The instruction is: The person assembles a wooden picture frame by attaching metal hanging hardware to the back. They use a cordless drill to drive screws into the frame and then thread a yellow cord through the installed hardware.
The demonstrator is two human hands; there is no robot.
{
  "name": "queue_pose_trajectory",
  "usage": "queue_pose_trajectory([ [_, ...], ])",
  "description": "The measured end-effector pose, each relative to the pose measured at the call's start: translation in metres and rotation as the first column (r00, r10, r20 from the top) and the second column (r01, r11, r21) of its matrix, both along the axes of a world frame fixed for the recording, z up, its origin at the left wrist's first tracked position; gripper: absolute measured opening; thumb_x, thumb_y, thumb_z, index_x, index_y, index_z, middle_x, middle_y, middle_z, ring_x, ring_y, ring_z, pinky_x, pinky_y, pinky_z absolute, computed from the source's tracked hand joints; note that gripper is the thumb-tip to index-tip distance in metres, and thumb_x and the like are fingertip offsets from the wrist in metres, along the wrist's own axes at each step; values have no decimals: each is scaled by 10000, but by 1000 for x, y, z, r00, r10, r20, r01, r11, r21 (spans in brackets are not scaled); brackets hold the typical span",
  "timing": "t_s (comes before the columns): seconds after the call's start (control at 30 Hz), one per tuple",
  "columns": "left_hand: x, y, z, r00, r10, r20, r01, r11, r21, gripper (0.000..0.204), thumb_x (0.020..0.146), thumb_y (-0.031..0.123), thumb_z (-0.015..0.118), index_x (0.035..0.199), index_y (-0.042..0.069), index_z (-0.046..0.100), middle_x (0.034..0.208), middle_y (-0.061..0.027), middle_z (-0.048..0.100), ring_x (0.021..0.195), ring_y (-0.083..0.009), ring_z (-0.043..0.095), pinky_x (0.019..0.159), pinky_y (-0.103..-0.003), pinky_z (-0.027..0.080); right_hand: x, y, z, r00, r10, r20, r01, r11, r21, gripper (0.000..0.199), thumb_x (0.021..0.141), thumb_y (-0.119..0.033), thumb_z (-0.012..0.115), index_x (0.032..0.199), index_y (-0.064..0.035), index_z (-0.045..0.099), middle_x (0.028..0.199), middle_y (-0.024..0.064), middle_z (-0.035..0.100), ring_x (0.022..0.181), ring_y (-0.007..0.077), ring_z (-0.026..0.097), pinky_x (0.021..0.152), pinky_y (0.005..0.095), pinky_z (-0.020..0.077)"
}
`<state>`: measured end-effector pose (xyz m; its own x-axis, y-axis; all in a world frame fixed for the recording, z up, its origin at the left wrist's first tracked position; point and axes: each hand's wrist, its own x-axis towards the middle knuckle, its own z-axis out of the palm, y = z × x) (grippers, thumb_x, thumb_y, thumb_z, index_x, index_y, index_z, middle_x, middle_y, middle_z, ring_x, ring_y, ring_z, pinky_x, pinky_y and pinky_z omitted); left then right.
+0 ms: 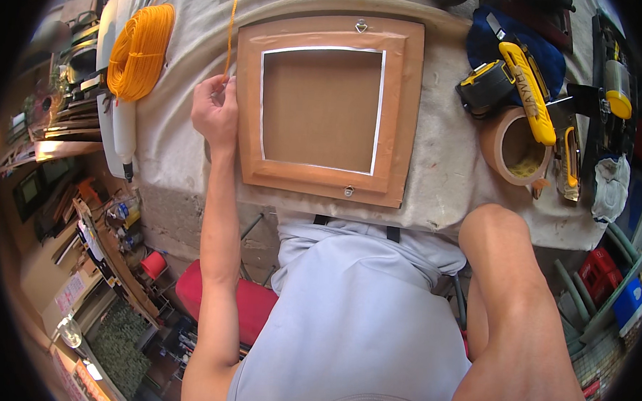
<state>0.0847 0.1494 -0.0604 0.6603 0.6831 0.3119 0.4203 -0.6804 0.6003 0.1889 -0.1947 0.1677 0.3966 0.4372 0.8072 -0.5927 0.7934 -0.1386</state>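
A brown paper-backed picture frame (328, 108) lies face down on a cloth-covered table (173, 144), with small metal hangers at its top (361, 24) and bottom (348, 191) edges. My left hand (214, 110) rests just left of the frame, its fingers pinched on a thin orange cord (231, 32) that runs up past the table's far edge. A coil of the same orange cord (140, 49) lies further left. Of my right arm only the bent elbow (492, 226) shows, at the table's near edge; the hand itself is out of sight.
Right of the frame lie a roll of brown tape (517, 144), a yellow utility knife (530, 91), a black and yellow tape measure (483, 86) and a second cutter (568, 154). A white squeeze bottle (123, 127) lies at the left edge. A red stool (252, 301) stands below.
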Motion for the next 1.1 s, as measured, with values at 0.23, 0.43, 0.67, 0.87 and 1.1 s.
queue_pose_trajectory([
  [0.23,0,1,0,1000,5,-23,-5,1000,-3,137,865,158,760,934,48,716,835,-24,637,739,-128,601,689,-281,495,-3,-3,1,999,31,-7,-31,999,9,231,585,-157,683,447,-170,497,453,-61,401,371,125,410,347,318,196],
  [0.43,1,0,2,1000,6,-20,-6,1000,-5,128,865,155,754,927,52,713,837,-26,637,749,-134,615,689,-288,498,6,-2,1,971,48,234,-93,978,186,285,630,-174,721,452,-128,504,441,-34,408,360,160,415,346,344,247],
  [0.67,2,1,1,998,15,-55,-13,999,37,127,877,153,740,942,48,710,872,-44,656,776,-155,640,717,-305,516,12,8,-6,939,79,335,-143,975,169,297,799,-216,686,571,-85,550,511,-8,446,398,148,474,358,320,312],
  [0.87,2,3,2,998,-48,-40,50,996,74,137,883,155,735,955,41,708,880,-60,664,796,-173,657,739,-311,525,0,5,4,981,-39,190,20,995,100,346,945,-251,655,673,-48,589,572,15,480,431,137,524,367,299,367],
  [1.1,-3,8,-4,998,-56,-14,56,998,40,149,893,154,723,971,29,702,889,-61,670,792,-169,651,735,-309,526,-22,20,6,987,-161,-23,162,965,206,476,945,-315,690,597,-58,491,500,3,397,398,169,484,344,298,324],
])
